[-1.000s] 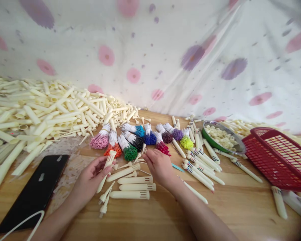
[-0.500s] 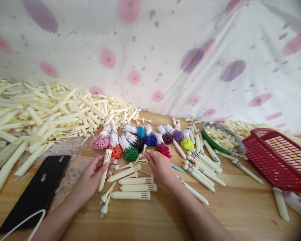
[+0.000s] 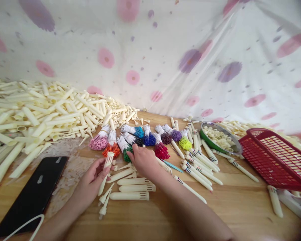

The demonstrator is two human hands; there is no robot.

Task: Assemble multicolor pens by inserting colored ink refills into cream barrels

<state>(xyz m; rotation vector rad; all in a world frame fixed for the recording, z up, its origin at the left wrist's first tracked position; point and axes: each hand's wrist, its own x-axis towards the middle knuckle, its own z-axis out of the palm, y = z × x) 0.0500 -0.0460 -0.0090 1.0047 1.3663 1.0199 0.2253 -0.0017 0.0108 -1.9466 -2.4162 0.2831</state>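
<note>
Right hand (image 3: 143,161) has moved left, the green-tipped bundle (image 3: 124,148) at its fingertips.

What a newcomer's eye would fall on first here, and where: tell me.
The colorful bundles fanned across the middle of the wooden table stand out first, with the right hand at the green one. Next comes the big heap of cream tubes at left, then the red basket at far right.
</note>
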